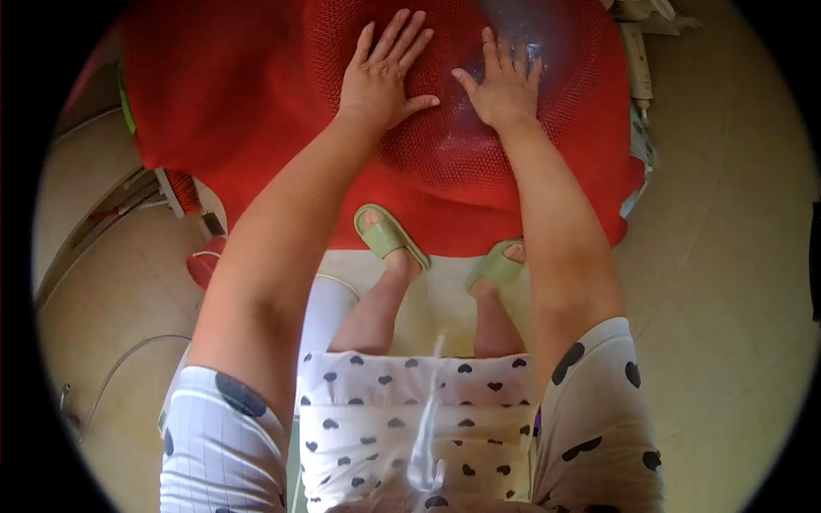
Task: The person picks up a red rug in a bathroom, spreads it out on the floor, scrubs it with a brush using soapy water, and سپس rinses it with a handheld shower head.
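Note:
A large red sheet [256, 162] with a raised, scale-like texture spreads out in front of me, sagging in the middle. My left hand [375, 90] lies palm down on it, fingers stretched and thumb pointing right. Beside it, to the right, my right hand [503, 92] also rests flat with spread fingers, its fingertips on a shiny, wet-looking patch that looks bluish-grey. Neither hand holds anything. What supports the sheet is hidden underneath it.
My feet, in green slippers [385, 231], stand at the sheet's near edge. To the right is a white tube [639, 73] with a nozzle. At left are a red-bristled brush [181, 190], a red object [203, 263] and a thin hose [120, 363] on the floor.

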{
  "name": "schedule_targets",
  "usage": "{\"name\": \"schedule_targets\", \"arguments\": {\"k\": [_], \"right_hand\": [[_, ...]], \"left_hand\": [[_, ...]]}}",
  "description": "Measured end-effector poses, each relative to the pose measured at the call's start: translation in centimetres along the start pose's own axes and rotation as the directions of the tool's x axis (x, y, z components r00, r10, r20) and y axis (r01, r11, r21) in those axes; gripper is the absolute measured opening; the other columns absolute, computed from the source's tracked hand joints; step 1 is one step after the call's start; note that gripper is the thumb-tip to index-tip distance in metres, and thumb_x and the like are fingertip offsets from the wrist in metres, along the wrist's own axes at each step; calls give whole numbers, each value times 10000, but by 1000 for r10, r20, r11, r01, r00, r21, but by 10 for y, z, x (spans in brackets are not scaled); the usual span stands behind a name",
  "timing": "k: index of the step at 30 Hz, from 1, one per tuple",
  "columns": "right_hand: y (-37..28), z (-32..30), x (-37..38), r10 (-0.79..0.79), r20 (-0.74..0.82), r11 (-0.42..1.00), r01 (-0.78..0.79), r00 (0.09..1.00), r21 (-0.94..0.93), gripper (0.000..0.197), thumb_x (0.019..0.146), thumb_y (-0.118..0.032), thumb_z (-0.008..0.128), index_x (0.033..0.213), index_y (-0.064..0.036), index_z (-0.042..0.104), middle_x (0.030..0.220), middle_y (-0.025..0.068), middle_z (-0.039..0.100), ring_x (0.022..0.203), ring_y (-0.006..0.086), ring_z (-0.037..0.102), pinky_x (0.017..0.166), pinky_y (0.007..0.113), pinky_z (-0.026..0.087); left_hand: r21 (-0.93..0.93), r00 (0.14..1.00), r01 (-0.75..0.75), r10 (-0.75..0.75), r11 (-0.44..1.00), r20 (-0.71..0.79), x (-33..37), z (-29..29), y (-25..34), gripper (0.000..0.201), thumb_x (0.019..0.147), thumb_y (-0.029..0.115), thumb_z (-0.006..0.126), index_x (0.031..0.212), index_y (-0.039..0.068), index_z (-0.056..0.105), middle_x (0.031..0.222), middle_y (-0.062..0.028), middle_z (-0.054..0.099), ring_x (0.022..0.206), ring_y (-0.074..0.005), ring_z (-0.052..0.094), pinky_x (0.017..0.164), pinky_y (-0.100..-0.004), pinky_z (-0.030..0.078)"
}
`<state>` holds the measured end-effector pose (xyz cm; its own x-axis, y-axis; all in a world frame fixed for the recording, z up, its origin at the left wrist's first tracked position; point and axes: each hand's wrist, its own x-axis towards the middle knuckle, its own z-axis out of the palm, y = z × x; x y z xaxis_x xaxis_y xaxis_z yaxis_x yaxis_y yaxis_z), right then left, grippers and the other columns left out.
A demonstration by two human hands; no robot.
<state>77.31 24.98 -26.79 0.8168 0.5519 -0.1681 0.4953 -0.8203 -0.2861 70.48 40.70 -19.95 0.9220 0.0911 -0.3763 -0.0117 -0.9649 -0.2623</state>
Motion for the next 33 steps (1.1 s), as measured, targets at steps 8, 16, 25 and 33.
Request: {"name": "schedule_targets", "arguments": {"k": [8,16,25,33], "right_hand": [[25,19,16,122,567,933,101,815,-345,678,811,-543,421,1375,-198,269,1392,115,310,1308,342,205,1083,456,87],[57,-47,-11,65,469,932,114,881,-343,604,822,-448,444,1341,-156,345,1410,117,271,1334,328,121,1072,488,36],[39,0,40,43,548,907,198,835,-372,549,844,-389,401,1317,-110,377,1343,162,370,1305,327,221,1062,505,112],[22,7,47,17,763,997,46,646,-60,513,844,-399,398,1293,-152,420,1321,136,408,1264,303,315,1041,506,199]], "left_hand": [[210,920,-272,190,939,343,35,43,18,776,761,659,405,1365,193,264,1459,-17,119,1353,-167,40,1092,-405,63],[-218,903,-103,184,970,388,30,36,33,526,765,259,575,1268,193,436,1386,-79,325,1293,-278,250,1025,-462,240],[-263,936,283,-326,922,-135,19,30,-25,1053,585,526,719,1406,284,106,1448,-192,-29,1310,-432,86,1017,-568,199],[-212,884,129,-209,969,-418,59,150,-84,754,736,285,596,1387,214,223,1460,-143,71,1312,-404,136,1016,-569,178]]}}
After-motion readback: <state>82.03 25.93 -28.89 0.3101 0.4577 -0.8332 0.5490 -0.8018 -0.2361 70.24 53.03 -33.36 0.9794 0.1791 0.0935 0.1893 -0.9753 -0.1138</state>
